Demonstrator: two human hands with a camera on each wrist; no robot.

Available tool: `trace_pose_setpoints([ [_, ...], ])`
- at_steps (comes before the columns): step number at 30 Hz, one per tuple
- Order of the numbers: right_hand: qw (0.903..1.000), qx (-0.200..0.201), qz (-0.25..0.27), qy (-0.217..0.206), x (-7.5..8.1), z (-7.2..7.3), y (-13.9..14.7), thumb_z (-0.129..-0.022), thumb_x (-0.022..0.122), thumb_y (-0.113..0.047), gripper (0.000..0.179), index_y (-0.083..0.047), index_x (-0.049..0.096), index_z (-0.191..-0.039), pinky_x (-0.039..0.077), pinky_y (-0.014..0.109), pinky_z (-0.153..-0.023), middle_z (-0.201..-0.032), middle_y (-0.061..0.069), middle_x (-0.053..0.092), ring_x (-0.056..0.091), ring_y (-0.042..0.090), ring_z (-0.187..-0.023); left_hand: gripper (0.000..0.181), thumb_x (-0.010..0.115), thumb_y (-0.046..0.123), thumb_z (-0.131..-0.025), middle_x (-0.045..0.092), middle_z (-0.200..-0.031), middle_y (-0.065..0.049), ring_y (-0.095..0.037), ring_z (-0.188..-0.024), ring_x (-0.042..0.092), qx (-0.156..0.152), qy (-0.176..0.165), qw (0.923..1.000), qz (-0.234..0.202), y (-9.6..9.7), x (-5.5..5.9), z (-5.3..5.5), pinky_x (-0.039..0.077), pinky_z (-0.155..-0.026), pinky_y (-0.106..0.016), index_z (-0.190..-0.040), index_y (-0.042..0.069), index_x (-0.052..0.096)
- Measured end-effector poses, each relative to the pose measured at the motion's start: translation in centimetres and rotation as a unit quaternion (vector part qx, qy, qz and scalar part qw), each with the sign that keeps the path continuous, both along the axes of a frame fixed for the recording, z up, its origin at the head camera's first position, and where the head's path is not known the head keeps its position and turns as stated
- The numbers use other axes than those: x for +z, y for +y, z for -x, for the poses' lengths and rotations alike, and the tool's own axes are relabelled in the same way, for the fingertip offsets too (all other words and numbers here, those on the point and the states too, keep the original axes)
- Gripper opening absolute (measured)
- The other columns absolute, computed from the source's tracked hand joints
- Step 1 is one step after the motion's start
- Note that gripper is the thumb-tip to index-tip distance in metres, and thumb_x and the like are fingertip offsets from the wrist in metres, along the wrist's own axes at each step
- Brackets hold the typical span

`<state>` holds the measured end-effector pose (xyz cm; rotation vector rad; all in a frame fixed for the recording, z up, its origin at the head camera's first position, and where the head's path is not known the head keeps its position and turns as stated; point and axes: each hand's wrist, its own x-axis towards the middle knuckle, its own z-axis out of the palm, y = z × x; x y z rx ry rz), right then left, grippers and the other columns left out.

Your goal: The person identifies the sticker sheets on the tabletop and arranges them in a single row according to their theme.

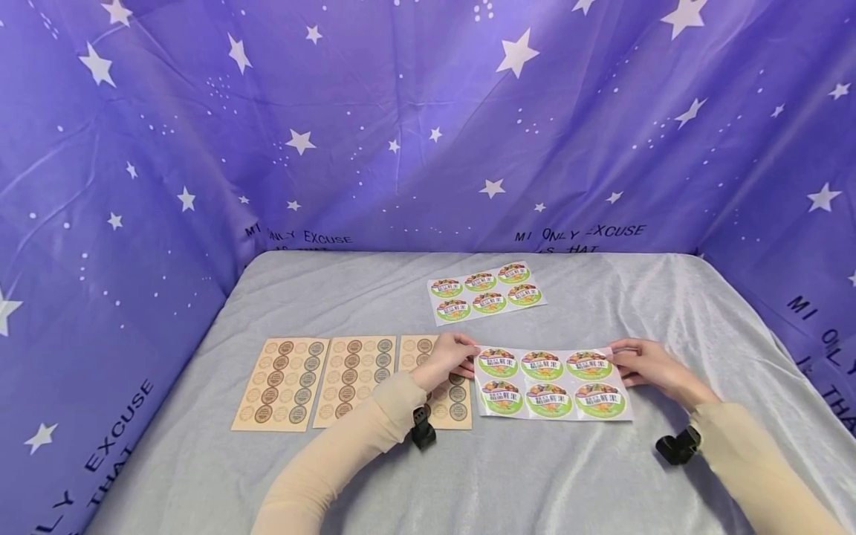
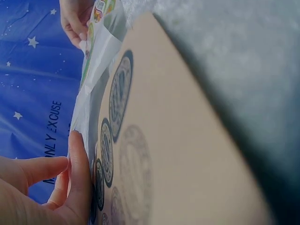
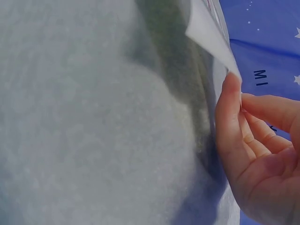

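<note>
Left hand (image 1: 444,362) pinches one end of the fruit sticker sheet (image 1: 550,383), right hand (image 1: 652,365) pinches the other; it's just right of the tan cards (image 1: 352,380). Spare sheet (image 1: 487,293) lies beyond those cards.

Label sheet (image 1: 551,381) between left hand (image 1: 446,361) and right hand (image 1: 650,365): white, green-based multicolour circles. Cards (image 1: 281,384) left of left hand: tan, brown and grey circles. Curtain (image 1: 401,96) beyond: purple, white stars.

Left grip (image 1: 446,358) and right grip (image 1: 652,365) pinch a six-sticker sheet (image 1: 553,383) by opposite edges.
</note>
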<state>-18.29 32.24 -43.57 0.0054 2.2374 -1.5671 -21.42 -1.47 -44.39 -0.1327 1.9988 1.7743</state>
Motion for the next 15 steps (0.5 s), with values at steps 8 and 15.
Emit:
trace_pose_setpoints([
  [8,1.0,0.002,-0.001,0.002,-0.3,0.14,-0.39,-0.088,0.049,-0.006,0.043,0.022,0.033,-0.115,0.055,0.029,-0.059,-0.079,0.002,0.065,0.062,0.012,-0.067,0.009,0.055,0.0,-0.083,0.052,-0.063,-0.007,-0.011,-0.043,0.05,-0.01,0.029,0.9995,0.004,-0.35,-0.1,0.06,0.053,-0.048,-0.028,-0.088,-0.005,0.059],
  [15,0.9999,0.002,-0.003,0.011,-0.63,0.33,-0.37,-0.087,0.048,-0.004,0.04,0.023,0.035,-0.114,0.055,0.029,-0.06,-0.079,0.001,0.065,0.06,0.011,-0.066,0.01,0.055,-0.003,-0.081,0.054,-0.062,-0.008,-0.012,-0.041,0.051,-0.012,0.043,0.999,0.009,-0.47,-0.24,0.2,0.053,-0.047,-0.028,-0.089,-0.008,0.06],
])
